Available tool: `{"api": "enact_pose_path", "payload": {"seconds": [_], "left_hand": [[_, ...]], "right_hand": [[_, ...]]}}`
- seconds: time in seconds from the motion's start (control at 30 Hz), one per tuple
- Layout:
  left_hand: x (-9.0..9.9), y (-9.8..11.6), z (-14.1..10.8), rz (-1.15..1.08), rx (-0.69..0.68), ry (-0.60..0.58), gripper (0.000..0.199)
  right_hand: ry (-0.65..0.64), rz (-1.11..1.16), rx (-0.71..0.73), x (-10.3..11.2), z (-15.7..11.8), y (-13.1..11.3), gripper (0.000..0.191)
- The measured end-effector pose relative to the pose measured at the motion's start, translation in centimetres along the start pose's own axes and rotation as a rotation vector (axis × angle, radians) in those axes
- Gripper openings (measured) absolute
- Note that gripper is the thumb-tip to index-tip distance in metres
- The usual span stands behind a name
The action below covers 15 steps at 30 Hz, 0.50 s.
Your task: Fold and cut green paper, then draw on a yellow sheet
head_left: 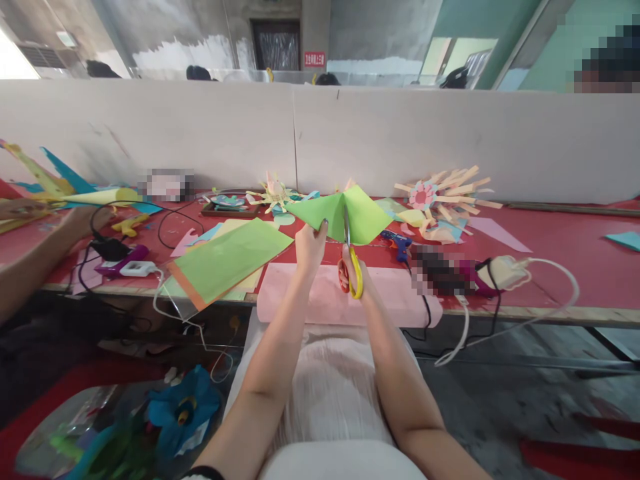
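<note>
My left hand pinches the lower edge of a bright green sheet of paper, thumb on top. Yellow and red scissors are in my right hand, fingers through the handles. Their blades stand upright at the middle of the green paper, along a cut or crease that divides it into two wings. Both hands are raised above a pink paper sheet that curves over the table's front edge. To the left of my left hand lies a stack of green sheets with an orange one beneath.
A blue glue gun lies right of my hands, near a white plug with cables. Paper flowers stand at the back before a white partition. At left, a co-worker's arm rests near a yellow glue gun.
</note>
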<state>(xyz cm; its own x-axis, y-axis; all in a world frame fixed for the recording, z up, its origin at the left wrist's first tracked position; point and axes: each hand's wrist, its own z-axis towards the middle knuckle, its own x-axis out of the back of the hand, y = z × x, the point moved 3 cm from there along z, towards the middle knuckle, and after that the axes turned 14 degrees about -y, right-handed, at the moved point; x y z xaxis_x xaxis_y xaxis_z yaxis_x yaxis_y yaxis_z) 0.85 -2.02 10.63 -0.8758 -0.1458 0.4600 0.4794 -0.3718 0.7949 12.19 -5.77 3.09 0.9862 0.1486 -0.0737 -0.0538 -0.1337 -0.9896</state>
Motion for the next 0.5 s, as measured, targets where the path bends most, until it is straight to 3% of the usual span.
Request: {"api": "enact_pose_path", "payload": {"seconds": [0.13,0.5], "left_hand": [[-0.1,0.1,-0.3,0.002,-0.01,-0.018,0.03],[-0.3,0.1,-1.3,-0.013,-0.031,-0.058,0.028]], "right_hand": [[-0.038,0.077,0.017,0.2,-0.1,-0.1,0.053],[-0.018,0.031,0.04,0.3,0.0,-0.1,0.052]]}}
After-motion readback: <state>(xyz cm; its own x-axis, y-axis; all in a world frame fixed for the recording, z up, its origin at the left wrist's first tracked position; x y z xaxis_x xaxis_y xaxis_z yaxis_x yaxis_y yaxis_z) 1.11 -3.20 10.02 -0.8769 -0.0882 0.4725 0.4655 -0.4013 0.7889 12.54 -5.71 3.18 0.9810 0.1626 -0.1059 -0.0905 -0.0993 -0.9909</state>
